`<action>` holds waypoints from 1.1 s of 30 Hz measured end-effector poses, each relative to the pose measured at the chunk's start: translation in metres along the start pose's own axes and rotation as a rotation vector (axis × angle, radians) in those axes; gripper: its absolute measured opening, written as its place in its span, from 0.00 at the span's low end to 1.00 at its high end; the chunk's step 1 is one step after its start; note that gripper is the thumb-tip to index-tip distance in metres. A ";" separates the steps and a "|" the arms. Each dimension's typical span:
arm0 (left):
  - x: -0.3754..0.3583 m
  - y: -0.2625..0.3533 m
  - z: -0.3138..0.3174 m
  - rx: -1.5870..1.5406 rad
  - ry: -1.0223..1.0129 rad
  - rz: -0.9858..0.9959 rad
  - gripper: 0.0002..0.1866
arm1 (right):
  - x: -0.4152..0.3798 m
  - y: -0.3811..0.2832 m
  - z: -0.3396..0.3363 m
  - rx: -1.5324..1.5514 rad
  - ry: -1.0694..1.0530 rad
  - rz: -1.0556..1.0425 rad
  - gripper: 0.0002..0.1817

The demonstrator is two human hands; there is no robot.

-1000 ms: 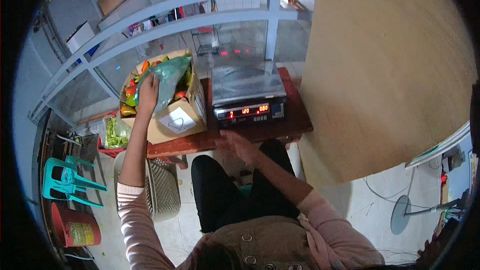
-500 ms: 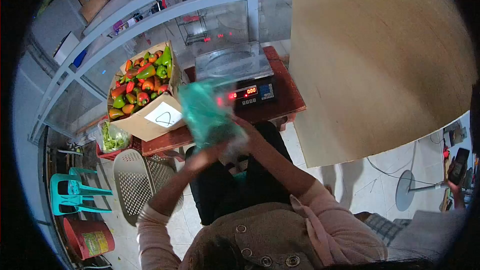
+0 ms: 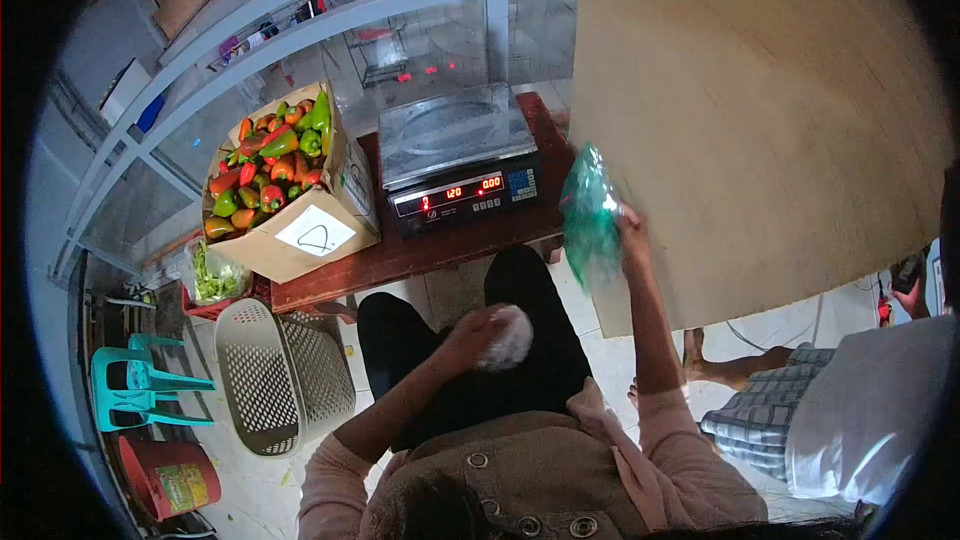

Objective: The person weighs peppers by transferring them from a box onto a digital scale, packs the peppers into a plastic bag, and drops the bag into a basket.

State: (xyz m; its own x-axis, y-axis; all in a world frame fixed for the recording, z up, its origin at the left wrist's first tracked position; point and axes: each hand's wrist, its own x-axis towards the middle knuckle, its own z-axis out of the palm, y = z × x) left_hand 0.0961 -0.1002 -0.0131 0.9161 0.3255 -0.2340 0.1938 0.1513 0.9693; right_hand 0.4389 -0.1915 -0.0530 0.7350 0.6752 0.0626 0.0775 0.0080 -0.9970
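My right hand (image 3: 632, 230) is closed on a green plastic bag (image 3: 590, 215), holding it up to the right of the table in front of the tan board. Over my lap, my left hand (image 3: 468, 342) is wrapped round a crumpled, whitish see-through bundle (image 3: 508, 338) that looks like thin plastic. A digital scale (image 3: 460, 145) with lit red digits stands on the dark red table (image 3: 340, 288), its metal pan bare. To its left is a cardboard box (image 3: 262, 255) filled with red, orange and green peppers (image 3: 270, 165).
A beige perforated basket (image 3: 262, 370), a teal plastic chair (image 3: 140, 380) and a red bucket (image 3: 165, 480) stand at left. Bagged green vegetables (image 3: 218, 275) sit in a red crate. A large tan board (image 3: 760, 130) rises at right. Another person (image 3: 860, 410) is at lower right.
My hands were together near the scale with the green bag; now they are apart. The green bag has moved right with my right hand, and my left hand has drawn back over my lap.
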 end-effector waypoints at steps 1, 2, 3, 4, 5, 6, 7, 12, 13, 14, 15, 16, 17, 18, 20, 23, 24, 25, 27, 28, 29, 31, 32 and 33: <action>-0.009 -0.005 -0.008 0.021 0.104 -0.081 0.19 | 0.019 -0.007 0.005 -0.110 0.020 -0.084 0.13; -0.016 -0.008 -0.016 0.041 0.210 -0.163 0.19 | 0.037 -0.016 0.014 -0.218 0.039 -0.169 0.12; -0.025 -0.007 -0.023 -0.037 0.233 -0.158 0.20 | 0.056 -0.021 0.024 -0.469 0.100 -0.184 0.12; -0.035 -0.002 -0.027 -0.116 0.257 -0.155 0.20 | 0.073 -0.024 0.034 -0.720 0.159 -0.198 0.12; -0.044 -0.001 -0.032 -0.196 0.281 -0.151 0.20 | 0.084 -0.026 0.043 -0.970 0.217 -0.212 0.13; -0.052 -0.010 -0.038 -0.260 0.319 -0.139 0.20 | 0.093 -0.024 0.051 -1.076 0.233 -0.284 0.14; -0.058 -0.022 -0.042 -0.323 0.357 -0.126 0.20 | 0.103 -0.016 0.058 -1.180 0.251 -0.358 0.16; -0.074 -0.040 -0.040 -0.395 0.521 -0.069 0.19 | 0.121 0.071 0.071 -1.607 0.126 -0.497 0.21; -0.074 -0.053 -0.040 -0.372 0.570 -0.069 0.19 | 0.120 0.092 0.065 -1.529 -0.028 -0.408 0.27; -0.071 -0.060 -0.041 -0.347 0.618 -0.068 0.19 | 0.111 0.100 0.064 -1.477 0.003 -0.430 0.29; -0.067 -0.051 -0.041 -0.400 0.582 -0.062 0.19 | 0.098 0.107 0.069 -1.424 0.032 -0.454 0.31; -0.065 -0.033 -0.038 -0.454 0.547 -0.056 0.20 | 0.088 0.109 0.076 -1.371 0.062 -0.477 0.34; -0.062 -0.018 -0.036 -0.507 0.512 -0.052 0.21 | 0.080 0.110 0.081 -1.323 0.093 -0.448 0.35; -0.058 -0.008 -0.034 -0.467 0.524 -0.050 0.21 | 0.071 0.103 0.086 -1.276 0.124 -0.421 0.36; -0.052 0.005 -0.029 -0.382 0.541 -0.050 0.22 | 0.069 0.097 0.083 -1.238 0.153 -0.328 0.36; -0.046 -0.014 -0.035 -0.432 0.500 -0.130 0.22 | 0.093 0.102 0.077 -1.257 0.120 -0.186 0.32; -0.046 -0.012 -0.034 -0.414 0.491 -0.088 0.22 | 0.105 0.123 0.071 -1.270 0.086 -0.173 0.31; -0.047 -0.010 -0.031 -0.399 0.485 -0.047 0.21 | 0.108 0.125 0.071 -1.283 0.048 -0.161 0.29; -0.054 -0.009 -0.030 -0.381 0.489 -0.015 0.21 | 0.095 0.118 0.068 -1.135 0.189 -0.213 0.24; -0.058 -0.009 -0.030 -0.379 0.493 -0.021 0.21 | 0.088 0.111 0.064 -1.063 0.261 -0.243 0.21; -0.061 -0.010 -0.031 -0.379 0.493 -0.025 0.21 | 0.083 0.103 0.060 -0.616 0.188 -0.220 0.21; -0.068 -0.048 -0.041 -0.573 0.472 -0.021 0.20 | 0.067 0.088 0.048 0.188 0.028 -0.142 0.19; -0.071 -0.069 -0.048 -0.666 0.458 -0.019 0.20 | 0.058 0.078 0.043 0.546 -0.034 -0.072 0.18; -0.073 -0.085 -0.053 -0.663 0.425 -0.023 0.19 | 0.043 0.045 0.043 0.817 -0.108 0.007 0.17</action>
State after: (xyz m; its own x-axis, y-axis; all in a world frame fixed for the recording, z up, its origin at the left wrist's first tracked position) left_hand -0.0056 -0.0874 -0.0827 0.6761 0.6239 -0.3920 -0.1607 0.6441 0.7479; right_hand 0.4449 -0.1299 -0.0970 0.6619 0.7437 0.0933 -0.4716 0.5099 -0.7194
